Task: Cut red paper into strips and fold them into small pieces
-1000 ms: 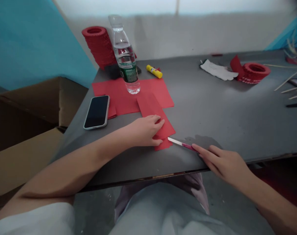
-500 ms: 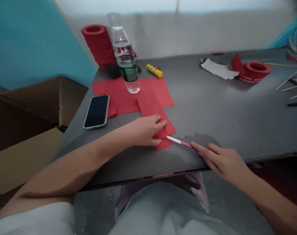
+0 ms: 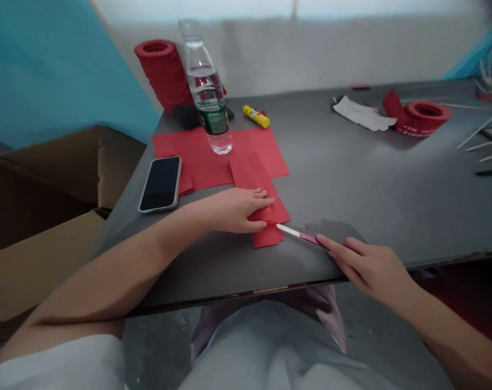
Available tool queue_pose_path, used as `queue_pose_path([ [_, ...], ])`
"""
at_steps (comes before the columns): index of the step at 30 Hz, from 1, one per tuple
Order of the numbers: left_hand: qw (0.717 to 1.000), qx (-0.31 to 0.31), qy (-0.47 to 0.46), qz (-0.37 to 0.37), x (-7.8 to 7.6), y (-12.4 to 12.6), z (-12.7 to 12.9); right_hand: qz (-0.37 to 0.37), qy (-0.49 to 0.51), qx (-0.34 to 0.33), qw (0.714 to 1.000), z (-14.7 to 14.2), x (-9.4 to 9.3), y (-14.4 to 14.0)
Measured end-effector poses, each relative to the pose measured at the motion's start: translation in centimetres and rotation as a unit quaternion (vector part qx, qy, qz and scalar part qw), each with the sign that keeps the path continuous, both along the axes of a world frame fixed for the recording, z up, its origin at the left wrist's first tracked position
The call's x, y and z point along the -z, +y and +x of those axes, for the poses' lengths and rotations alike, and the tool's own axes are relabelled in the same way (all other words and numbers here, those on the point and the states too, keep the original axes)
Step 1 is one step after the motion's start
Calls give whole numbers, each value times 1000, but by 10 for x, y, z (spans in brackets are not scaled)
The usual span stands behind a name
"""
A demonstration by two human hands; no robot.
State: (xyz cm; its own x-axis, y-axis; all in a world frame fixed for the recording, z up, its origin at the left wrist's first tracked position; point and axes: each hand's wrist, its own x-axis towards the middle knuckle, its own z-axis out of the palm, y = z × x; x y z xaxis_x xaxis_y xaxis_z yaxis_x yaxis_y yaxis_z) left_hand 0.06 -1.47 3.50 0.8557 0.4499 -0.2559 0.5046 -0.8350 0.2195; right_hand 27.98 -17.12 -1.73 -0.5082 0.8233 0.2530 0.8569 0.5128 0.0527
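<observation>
- Folded red paper [image 3: 266, 227] is pinned flat on the grey bench [image 3: 351, 184] by the left hand [image 3: 233, 208], fingers [image 3: 262, 201] spread loosely, not clenched.
- Pink-handled cutter [image 3: 300, 235] is pinched by the right hand [image 3: 369, 265], blade tip touching the paper's edge.

Left hand [image 3: 233, 208] flat on folded red paper [image 3: 262, 187], near edge of grey worktop [image 3: 371, 179]. Right hand [image 3: 369, 265] fingers [image 3: 330, 246] touch pink-handled knife [image 3: 300, 235], blade tip at paper.
</observation>
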Motion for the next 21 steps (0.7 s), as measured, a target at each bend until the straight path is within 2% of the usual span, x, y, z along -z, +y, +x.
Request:
queue_pose_path([
  [11, 1000, 8, 6, 4, -1, 1, -1, -13, 29, -12, 999, 4, -1, -2],
  [21, 1000, 11, 4, 11, 0, 1, 0, 5, 28, -15, 999, 3, -1, -3],
])
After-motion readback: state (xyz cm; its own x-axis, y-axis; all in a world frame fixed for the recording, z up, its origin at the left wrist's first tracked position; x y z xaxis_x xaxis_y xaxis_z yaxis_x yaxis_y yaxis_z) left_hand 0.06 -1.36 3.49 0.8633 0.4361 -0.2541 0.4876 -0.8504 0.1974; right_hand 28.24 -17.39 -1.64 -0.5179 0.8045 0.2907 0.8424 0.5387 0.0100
